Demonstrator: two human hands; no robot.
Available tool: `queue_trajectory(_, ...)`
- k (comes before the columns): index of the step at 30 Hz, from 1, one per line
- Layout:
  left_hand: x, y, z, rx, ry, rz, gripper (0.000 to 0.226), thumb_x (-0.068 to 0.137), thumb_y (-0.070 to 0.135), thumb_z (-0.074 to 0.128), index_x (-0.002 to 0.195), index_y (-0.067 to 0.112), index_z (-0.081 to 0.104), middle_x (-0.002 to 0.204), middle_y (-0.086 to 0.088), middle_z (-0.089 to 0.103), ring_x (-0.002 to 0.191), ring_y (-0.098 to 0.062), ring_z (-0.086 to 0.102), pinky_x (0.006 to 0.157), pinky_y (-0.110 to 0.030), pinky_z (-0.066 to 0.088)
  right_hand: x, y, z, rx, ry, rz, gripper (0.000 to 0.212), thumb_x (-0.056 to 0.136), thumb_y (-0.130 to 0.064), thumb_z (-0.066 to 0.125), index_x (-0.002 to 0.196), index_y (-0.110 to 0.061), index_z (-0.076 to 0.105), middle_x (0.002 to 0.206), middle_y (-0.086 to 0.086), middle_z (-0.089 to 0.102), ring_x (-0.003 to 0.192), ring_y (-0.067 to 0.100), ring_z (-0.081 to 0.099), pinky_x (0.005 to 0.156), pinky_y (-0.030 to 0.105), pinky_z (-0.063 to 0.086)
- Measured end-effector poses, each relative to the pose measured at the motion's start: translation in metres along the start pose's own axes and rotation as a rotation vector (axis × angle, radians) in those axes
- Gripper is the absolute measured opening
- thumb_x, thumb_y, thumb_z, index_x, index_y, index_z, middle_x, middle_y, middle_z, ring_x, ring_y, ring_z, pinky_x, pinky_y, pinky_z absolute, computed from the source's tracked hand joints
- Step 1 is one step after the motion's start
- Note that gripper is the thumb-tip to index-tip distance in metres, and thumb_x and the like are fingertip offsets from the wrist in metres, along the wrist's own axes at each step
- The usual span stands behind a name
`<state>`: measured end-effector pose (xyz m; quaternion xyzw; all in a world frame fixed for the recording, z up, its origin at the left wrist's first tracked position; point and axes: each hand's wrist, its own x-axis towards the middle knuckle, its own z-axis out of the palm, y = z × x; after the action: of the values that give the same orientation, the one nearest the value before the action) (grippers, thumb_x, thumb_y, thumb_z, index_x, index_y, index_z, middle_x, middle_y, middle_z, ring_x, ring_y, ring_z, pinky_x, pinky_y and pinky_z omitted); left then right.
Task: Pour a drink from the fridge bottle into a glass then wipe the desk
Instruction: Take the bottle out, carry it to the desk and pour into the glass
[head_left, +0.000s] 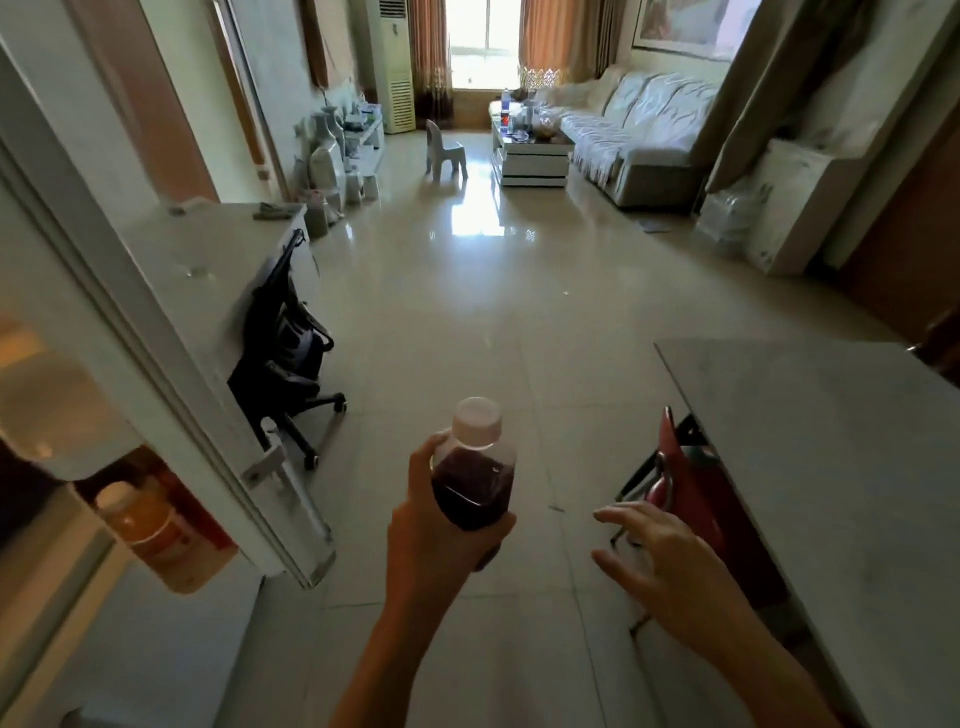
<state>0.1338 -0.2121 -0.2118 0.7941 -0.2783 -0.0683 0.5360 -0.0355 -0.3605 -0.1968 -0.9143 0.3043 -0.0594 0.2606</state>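
The capped bottle is held upright, fingers wrapped around it, by the left hand for carrying, while the right hand hangs empty, fingers spread.

Single light source: window at far end, blown out to white. Strong glare streak on the glossy floor tiles below it. Rest of the room dim, corners dark, right side and foreground in shadow. Heavy wide-angle distortion: fridge door and walls bow at the edges. Left edge soft and smeared; fridge interior out of focus. Overall detail mushy, compression visible.
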Motion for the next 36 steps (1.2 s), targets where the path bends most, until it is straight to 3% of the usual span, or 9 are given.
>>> queue_trajectory(4,0.036,0.004,0.022,0.047,0.047,-0.014,0.099,0.049,0.031,0.09,0.13,0.037,0.033,0.12,0.005,0.06,0.098,-0.009,0.056,0.076,-0.02,0.043,0.055,0.02,-0.011,-0.014,-0.05,-0.061,0.04,0.085,-0.047,0.057,0.123,-0.035,0.053,0.128,-0.016,0.051,0.118,0.005,0.047,0.101,0.034,0.041)
queue_trajectory(9,0.107,-0.007,0.05,0.065,0.097,-0.038,0.098,0.049,0.03,0.09,0.129,0.037,0.035,0.112,0.014,0.056,0.097,-0.009,0.056,0.071,-0.013,0.04,0.142,0.035,-0.018,-0.039,-0.12,-0.123,0.042,0.086,-0.051,0.052,0.125,-0.036,0.05,0.132,-0.014,0.05,0.12,0.006,0.046,0.102,0.035,0.041)
queue_trajectory(14,0.202,-0.012,0.091,0.025,0.106,-0.013,0.097,0.051,0.024,0.09,0.131,0.03,0.036,0.114,0.013,0.049,0.104,-0.01,0.05,0.086,-0.029,0.043,0.239,0.047,-0.038,-0.087,-0.14,-0.142,0.043,0.088,-0.052,0.048,0.128,-0.036,0.046,0.136,-0.014,0.047,0.122,0.006,0.044,0.103,0.032,0.039)
queue_trajectory(19,0.293,-0.012,0.124,0.013,0.049,0.002,0.1,0.052,0.028,0.089,0.132,0.036,0.03,0.115,0.016,0.046,0.101,-0.006,0.05,0.074,-0.011,0.038,0.327,0.052,-0.062,-0.084,-0.109,-0.151,0.041,0.089,-0.047,0.05,0.128,-0.034,0.047,0.135,-0.013,0.047,0.121,0.008,0.044,0.1,0.03,0.038)
queue_trajectory(25,0.378,-0.029,0.136,0.023,0.097,-0.049,0.099,0.05,0.033,0.089,0.128,0.044,0.028,0.112,0.016,0.049,0.099,-0.006,0.052,0.077,-0.02,0.043,0.432,0.058,-0.065,-0.012,-0.099,-0.159,0.042,0.085,-0.05,0.053,0.124,-0.036,0.049,0.13,-0.015,0.052,0.116,0.009,0.05,0.096,0.037,0.045)
queue_trajectory(30,0.459,-0.059,0.138,0.055,0.201,-0.115,0.094,0.048,0.033,0.089,0.123,0.042,0.034,0.115,0.012,0.058,0.101,-0.011,0.061,0.084,-0.032,0.053,0.555,0.035,-0.053,-0.006,-0.121,-0.31,0.043,0.085,-0.047,0.057,0.126,-0.034,0.051,0.131,-0.013,0.051,0.117,0.011,0.051,0.094,0.033,0.045)
queue_trajectory(33,0.515,-0.071,0.136,0.102,0.27,-0.148,0.094,0.05,0.034,0.089,0.125,0.042,0.033,0.113,0.017,0.054,0.101,-0.007,0.057,0.081,-0.024,0.047,0.634,0.014,-0.044,-0.055,-0.17,-0.442,0.046,0.085,-0.051,0.053,0.128,-0.035,0.048,0.134,-0.012,0.049,0.119,0.011,0.049,0.094,0.033,0.045)
queue_trajectory(36,0.57,-0.078,0.127,0.141,0.352,-0.205,0.094,0.052,0.033,0.088,0.123,0.046,0.028,0.11,0.024,0.047,0.101,-0.001,0.049,0.074,-0.005,0.034,0.709,-0.012,-0.04,-0.119,-0.201,-0.576,0.047,0.086,-0.053,0.049,0.129,-0.035,0.046,0.135,-0.011,0.048,0.121,0.011,0.047,0.096,0.032,0.043)
